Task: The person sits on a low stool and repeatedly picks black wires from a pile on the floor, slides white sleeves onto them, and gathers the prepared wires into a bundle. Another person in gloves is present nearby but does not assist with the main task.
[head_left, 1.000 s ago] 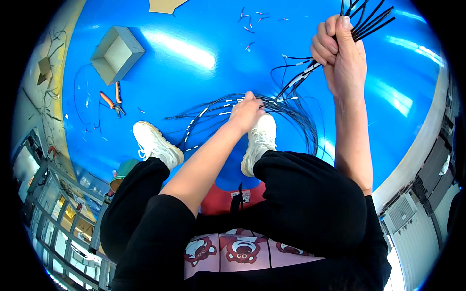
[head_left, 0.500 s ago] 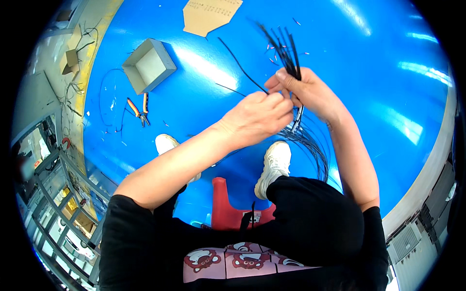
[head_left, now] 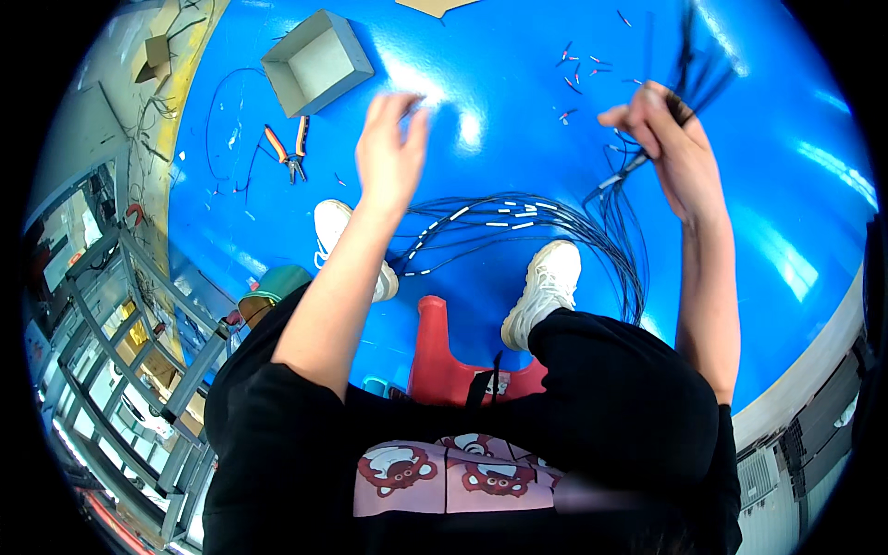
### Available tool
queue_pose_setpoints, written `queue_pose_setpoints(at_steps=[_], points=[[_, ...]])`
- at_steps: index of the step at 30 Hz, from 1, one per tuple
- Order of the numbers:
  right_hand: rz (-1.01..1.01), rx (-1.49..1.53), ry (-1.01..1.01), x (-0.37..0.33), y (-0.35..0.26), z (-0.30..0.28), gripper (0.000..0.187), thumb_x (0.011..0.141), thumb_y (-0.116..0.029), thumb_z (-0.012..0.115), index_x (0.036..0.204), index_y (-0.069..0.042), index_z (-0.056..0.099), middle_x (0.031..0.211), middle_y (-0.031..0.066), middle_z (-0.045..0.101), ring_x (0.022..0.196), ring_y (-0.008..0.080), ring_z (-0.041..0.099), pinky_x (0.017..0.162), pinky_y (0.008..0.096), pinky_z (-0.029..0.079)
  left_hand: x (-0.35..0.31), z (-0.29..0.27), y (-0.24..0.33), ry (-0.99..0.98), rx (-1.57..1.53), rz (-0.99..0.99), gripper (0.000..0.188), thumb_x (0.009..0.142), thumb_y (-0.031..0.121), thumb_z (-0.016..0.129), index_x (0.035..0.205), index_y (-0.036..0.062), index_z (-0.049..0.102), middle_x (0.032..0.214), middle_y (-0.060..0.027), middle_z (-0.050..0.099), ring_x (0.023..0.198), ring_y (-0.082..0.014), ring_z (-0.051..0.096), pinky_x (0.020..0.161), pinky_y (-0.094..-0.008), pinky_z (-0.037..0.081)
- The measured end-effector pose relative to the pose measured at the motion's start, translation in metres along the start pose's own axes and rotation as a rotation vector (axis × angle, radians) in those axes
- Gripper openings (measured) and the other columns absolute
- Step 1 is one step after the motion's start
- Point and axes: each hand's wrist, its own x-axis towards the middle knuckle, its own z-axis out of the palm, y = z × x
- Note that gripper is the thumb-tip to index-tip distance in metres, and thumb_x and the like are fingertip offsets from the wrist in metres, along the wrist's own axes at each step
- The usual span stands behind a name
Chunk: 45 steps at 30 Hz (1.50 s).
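Observation:
My right hand (head_left: 680, 148) is closed around a bundle of black cables (head_left: 689, 69), whose upper ends fan out, blurred, above the fist. From below it the cables, with white sleeve labels, run down to the blue floor and curve leftward as a long bunch (head_left: 546, 215) past my shoes. My left hand (head_left: 390, 153) is raised over the floor, apart from the cables. Its thumb and fingers are spread and nothing shows between them. Closest to it are an open grey box (head_left: 319, 69) and wire strippers (head_left: 294, 157) with red-yellow handles, lying with jaws toward me.
Small cable offcuts (head_left: 573, 76) lie scattered ahead. A piece of cardboard (head_left: 439, 6) shows at the top edge. My white shoes (head_left: 546, 287) stand beside a red plastic stool (head_left: 433, 356). A green bucket (head_left: 277, 285) and a metal rack (head_left: 139, 314) are at left.
My left hand has left the cables and moved left, its fingers opening. My right hand has carried the bundle to the right. The view has shifted, and more of the cable bunch shows.

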Motion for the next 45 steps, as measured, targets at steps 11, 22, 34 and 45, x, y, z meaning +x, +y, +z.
queue_pose_setpoints(at_steps=[11, 22, 34, 45], points=[[0.185, 0.28, 0.024, -0.013, -0.006, 0.007, 0.032, 0.104, -0.032, 0.043, 0.083, -0.009, 0.051, 0.059, -0.0065, 0.032, 0.049, 0.0046, 0.026, 0.048, 0.0225, 0.025, -0.285, 0.047, -0.095, -0.179, 0.075, -1.019, 0.021, 0.08, 0.006, 0.069, 0.097, 0.0016, 0.058, 0.093, -0.0117, 0.062, 0.079, -0.0249, 0.064, 0.073, -0.0357, 0.052], [0.246, 0.173, -0.044, -0.013, -0.01, 0.04, 0.031, 0.103, -0.029, 0.045, 0.081, -0.008, 0.052, 0.059, -0.0074, 0.031, 0.05, 0.0039, 0.027, 0.045, 0.0222, 0.022, -0.197, 0.015, -0.098, -0.259, 0.311, -0.414, 0.038, 0.079, 0.006, 0.07, 0.11, 0.0099, 0.048, 0.111, -0.0135, 0.048, 0.088, -0.0366, 0.062, 0.069, -0.0445, 0.053], [0.265, 0.045, -0.107, -0.003, -0.002, 0.055, 0.028, 0.101, -0.029, 0.05, 0.086, -0.007, 0.058, 0.06, -0.008, 0.035, 0.053, 0.0031, 0.029, 0.048, 0.0217, 0.024, -0.124, 0.046, -0.136, -0.74, 0.697, 0.16, 0.011, 0.089, 0.02, 0.057, 0.095, 0.0107, 0.058, 0.092, -0.0075, 0.058, 0.091, -0.0252, 0.062, 0.068, -0.0371, 0.053], [0.266, -0.333, -0.326, 0.012, 0.029, 0.079, 0.03, 0.1, -0.027, 0.051, 0.115, -0.006, 0.066, 0.103, 0.0047, 0.067, 0.082, 0.0088, 0.055, 0.07, 0.0252, 0.046, 0.013, -0.018, -0.024, -0.758, 0.422, 0.576, 0.011, 0.085, 0.02, 0.062, 0.086, 0.0091, 0.061, 0.082, -0.0068, 0.063, 0.084, -0.0256, 0.064, 0.069, -0.0385, 0.053]])
